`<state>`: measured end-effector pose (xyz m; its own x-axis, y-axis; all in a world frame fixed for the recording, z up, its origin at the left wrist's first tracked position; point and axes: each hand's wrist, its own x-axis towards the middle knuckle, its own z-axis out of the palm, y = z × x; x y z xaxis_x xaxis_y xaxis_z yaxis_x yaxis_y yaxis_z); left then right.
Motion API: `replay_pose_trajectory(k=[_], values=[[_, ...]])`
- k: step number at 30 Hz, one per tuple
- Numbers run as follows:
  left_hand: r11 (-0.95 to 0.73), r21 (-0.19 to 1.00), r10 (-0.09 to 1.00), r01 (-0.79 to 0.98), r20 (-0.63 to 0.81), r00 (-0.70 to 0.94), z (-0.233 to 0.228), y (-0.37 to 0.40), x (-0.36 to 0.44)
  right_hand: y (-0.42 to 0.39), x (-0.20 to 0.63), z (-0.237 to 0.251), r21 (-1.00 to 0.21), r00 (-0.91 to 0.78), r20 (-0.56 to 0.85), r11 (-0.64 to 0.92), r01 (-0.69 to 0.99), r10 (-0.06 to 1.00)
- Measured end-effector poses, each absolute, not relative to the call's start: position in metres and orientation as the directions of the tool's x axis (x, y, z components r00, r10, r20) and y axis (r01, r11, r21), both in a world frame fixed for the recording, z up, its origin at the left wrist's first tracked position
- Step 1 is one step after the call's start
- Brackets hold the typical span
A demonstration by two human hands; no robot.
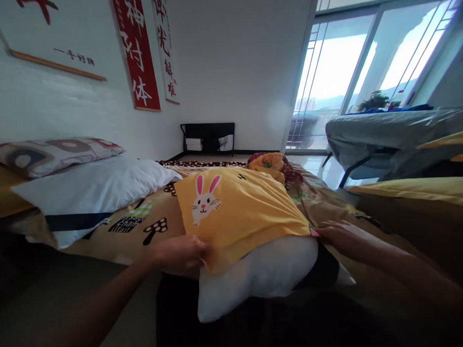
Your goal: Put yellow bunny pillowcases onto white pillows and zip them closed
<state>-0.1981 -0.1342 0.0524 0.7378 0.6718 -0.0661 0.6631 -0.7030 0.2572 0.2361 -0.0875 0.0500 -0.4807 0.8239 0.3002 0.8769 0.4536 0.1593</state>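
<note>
My left hand (181, 254) is closed on the near left corner of the yellow pillowcase (240, 211), fingers pinching the open hem so the cloth stays taut. My right hand (342, 236) lies at the opposite corner, flat and narrow, fingers stretched along the edge and touching the hem beside a small pink tag; whether it actually grips the cloth I cannot tell, as the fingertips are partly tucked under. Between my two hands the white pillow (263, 276) bulges out of the case toward me, most of it already covered farther from my hands, where a printed rabbit (204, 199) faces up. Holding both corners apart keeps the mouth of the case spread across the pillow's width.

Everything rests on the bed (150, 227) with its mushroom-print sheet, just beyond my left hand. Farther off beyond my left arm lie a white pillow with a dark stripe (91, 198) and a patterned pillow (52, 155) stacked behind it. Past the yellow case sits a crumpled orange cloth (271, 163).
</note>
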Motion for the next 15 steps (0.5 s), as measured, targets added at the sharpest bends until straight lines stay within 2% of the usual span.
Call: replay_pose_trajectory(k=[2,4,5,8,10,12,15], values=[[-0.682,0.262,0.720,0.683,0.076,0.689,0.052,-0.148,-0.186,-0.087,0.231,0.047,0.225,-0.428,0.217,0.381,0.897,0.877],[-0.698,0.204,0.716,0.686,0.212,0.666,0.047,-0.164,-0.169,-0.087,0.225,0.050,0.212,-0.349,0.233,0.302,0.929,0.908],[-0.701,0.162,0.710,0.694,0.236,0.663,0.040,-0.171,-0.160,-0.088,0.222,0.051,0.161,-0.354,0.209,0.325,0.932,0.912],[-0.657,0.060,0.747,0.752,0.187,0.638,0.016,-0.173,-0.138,-0.095,0.214,0.049,-0.054,-0.495,0.000,0.494,0.868,0.869],[-0.599,0.031,0.790,0.800,0.182,0.585,0.006,-0.159,-0.131,-0.097,0.205,0.043,-0.125,-0.505,-0.062,0.495,0.860,0.861],[-0.516,0.053,0.837,0.855,0.243,0.490,0.006,-0.138,-0.131,-0.093,0.192,0.036,-0.128,-0.402,-0.005,0.398,0.908,0.916],[-0.386,0.189,0.899,0.903,0.298,0.322,0.012,-0.107,-0.136,-0.078,0.171,0.026,-0.167,-0.217,0.108,0.233,0.958,0.970]])
